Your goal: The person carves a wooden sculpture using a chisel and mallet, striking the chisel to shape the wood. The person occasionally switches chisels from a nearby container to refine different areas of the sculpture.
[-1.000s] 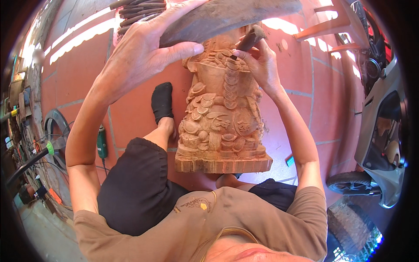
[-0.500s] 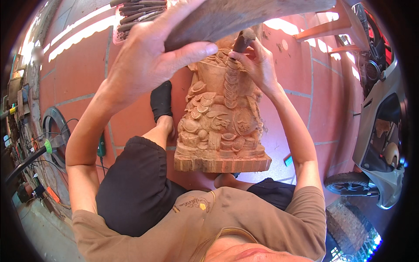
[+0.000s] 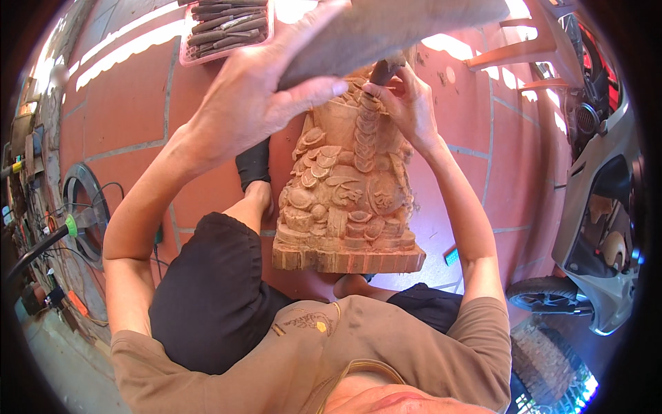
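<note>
One wooden mallet, one chisel, one carved wooden statue, two hands.

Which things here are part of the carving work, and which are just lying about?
In use:
- wooden carving, standing between the legs
- wooden mallet, in the left hand
- chisel, in the right hand, at the carving's top

Lying about:
- tray of chisels
- motor scooter
- coiled cable

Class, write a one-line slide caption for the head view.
Seated on red tiles, a person's left hand raises a wooden mallet while the right hand holds a chisel against a wooden carving.
</note>
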The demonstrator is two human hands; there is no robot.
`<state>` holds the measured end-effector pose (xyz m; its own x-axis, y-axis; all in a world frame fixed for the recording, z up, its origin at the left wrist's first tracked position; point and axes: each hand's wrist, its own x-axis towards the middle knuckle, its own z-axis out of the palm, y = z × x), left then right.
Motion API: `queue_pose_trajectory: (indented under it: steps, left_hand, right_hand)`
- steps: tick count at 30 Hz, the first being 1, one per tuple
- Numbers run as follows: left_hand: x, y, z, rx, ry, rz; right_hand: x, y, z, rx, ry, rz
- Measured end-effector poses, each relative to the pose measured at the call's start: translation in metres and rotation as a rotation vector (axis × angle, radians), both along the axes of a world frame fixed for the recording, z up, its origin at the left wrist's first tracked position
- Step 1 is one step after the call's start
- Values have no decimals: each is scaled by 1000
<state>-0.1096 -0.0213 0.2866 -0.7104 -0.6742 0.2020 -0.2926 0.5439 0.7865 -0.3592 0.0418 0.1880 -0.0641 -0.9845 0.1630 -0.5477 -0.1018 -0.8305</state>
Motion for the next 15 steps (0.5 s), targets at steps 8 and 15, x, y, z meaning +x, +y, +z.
queue_pose_trajectory:
  steps: [8, 15]
  left_hand:
    - [14, -7, -13, -42, -65, 34]
    - [22, -16, -9, -183, -110, 62]
  right_hand:
    - [-4, 10, -18, -84, -261, -53]
    - [-12, 2, -19, -28, -208, -65]
